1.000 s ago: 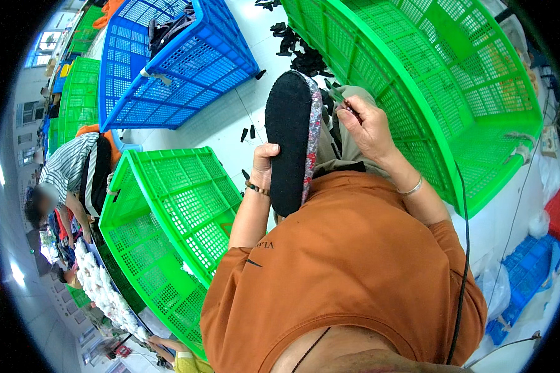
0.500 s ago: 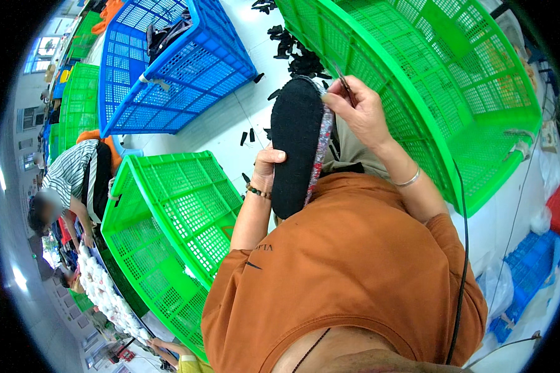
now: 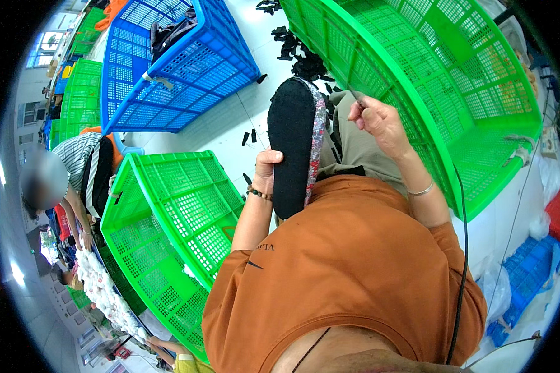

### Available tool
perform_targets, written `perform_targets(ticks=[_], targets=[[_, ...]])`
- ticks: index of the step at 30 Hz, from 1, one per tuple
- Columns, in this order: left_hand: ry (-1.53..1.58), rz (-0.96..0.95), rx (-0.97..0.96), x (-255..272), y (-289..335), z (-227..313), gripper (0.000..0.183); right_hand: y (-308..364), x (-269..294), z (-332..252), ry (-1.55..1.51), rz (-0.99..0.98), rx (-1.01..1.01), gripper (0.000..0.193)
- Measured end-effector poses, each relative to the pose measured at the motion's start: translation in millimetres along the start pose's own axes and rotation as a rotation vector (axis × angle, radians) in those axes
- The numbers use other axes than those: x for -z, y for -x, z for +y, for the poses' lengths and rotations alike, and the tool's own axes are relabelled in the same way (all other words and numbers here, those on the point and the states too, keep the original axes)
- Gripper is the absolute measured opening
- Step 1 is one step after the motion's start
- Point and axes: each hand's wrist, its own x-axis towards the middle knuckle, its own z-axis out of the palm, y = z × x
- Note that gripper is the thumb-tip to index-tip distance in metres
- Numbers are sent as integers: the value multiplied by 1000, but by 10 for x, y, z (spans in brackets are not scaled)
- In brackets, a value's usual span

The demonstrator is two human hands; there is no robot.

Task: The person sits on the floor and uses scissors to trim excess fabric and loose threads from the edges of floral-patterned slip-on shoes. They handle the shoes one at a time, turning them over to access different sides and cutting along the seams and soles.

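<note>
A slipper with a black fuzzy sole and a red, grey and white patterned side stands in front of me, sole facing up toward me. My left hand grips its left edge, thumb flat on the sole, the other fingers hidden behind. To the right of the slipper and apart from it, my right hand is closed round a slim dark metal tool, probably thread snips; only its thin tip shows above the fingers.
Green crates stand at the right and left, a blue crate at the far left with dark items inside. Black scraps litter the floor ahead. A black cable hangs at my right. Another person bends over white fluffy pieces.
My right hand has drawn away from the slipper's upper right edge, moving right and toward me with the tool. My left hand keeps its hold; the slipper has shifted slightly left.
</note>
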Motion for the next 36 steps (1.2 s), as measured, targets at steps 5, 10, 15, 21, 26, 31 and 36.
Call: perform_targets(ticks=[5,10,15,21,26,31,36], targets=[[58,-31,-18,-93,-9,-16,70,116,-38,-17,607,116,234,33],[15,-22,-38,-48,-2,-19,70,129,-159,-85,826,77,393,34],[22,2,11,-43,18,-34,69,105,-179,-3,841,193,321,36],[65,-6,50,-119,5,-47,69,41,-242,0,831,208,404,35],[71,4,49,-174,22,-56,68,14,-226,113,892,319,394,32],[91,4,63,-120,41,-52,70,78,-168,110,832,299,367,32],[24,3,47,-200,7,-50,73,109,-248,28,849,199,418,32]])
